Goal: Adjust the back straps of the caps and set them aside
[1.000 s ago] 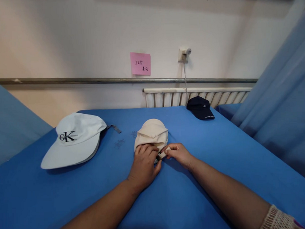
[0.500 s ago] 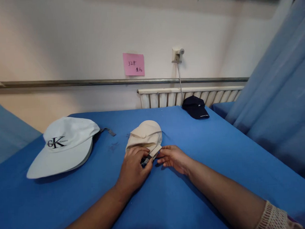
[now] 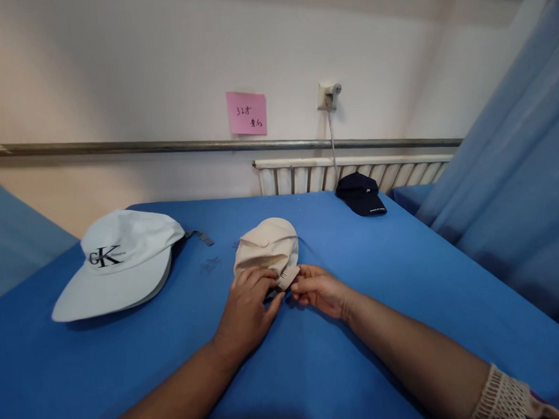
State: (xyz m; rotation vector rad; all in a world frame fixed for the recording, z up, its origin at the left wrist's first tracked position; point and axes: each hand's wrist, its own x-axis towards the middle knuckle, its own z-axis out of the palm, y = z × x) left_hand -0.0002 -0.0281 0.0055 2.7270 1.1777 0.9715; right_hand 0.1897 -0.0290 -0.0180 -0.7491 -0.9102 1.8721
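A beige cap [image 3: 272, 241] lies in the middle of the blue surface, its back edge towards me. My left hand [image 3: 244, 305] is closed on the cap's near edge, fingers on the fabric and thumb below. At the right of that edge is the cap's beige strap [image 3: 289, 276], with small dark marks on its face. My right hand [image 3: 323, 293] pinches the strap's end between thumb and fingers. Part of the strap and a dark piece by it are hidden behind my left fingers.
Left of my hands rests a large white cap [image 3: 129, 233] with black lettering and a loose dark strap. A navy cap [image 3: 359, 191] lies at the far right corner. Behind are a radiator [image 3: 301, 179], a metal rail [image 3: 176, 146] and a wall socket [image 3: 327, 96]. Blue curtains [image 3: 512, 183] hang right.
My right fingers have closed in on the strap's end. The strap has turned, so small dark marks now show on it. My left hand stays at the cap's edge.
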